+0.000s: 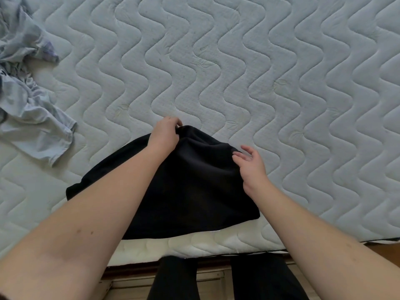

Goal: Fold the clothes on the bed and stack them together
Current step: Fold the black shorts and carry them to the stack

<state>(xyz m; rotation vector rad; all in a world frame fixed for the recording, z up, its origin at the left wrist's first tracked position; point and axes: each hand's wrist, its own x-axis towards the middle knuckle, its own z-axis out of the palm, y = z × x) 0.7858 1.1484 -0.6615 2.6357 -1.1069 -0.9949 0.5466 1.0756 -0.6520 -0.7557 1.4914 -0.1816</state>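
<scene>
A black garment (186, 187) lies partly folded on the mattress near its front edge, its far end raised. My left hand (165, 132) grips that far top edge, fingers curled over the cloth. My right hand (249, 163) hovers at the garment's right side with fingers spread and relaxed, fingertips close to the fabric; whether they touch it is unclear. A crumpled pile of light blue-grey clothes (28, 100) lies at the far left of the bed.
The quilted white mattress (238, 72) stretches wide behind and to the right of the garment. Its front edge (194, 245) runs just below the black cloth, with the wooden bed frame and my dark-trousered legs (173, 278) beneath.
</scene>
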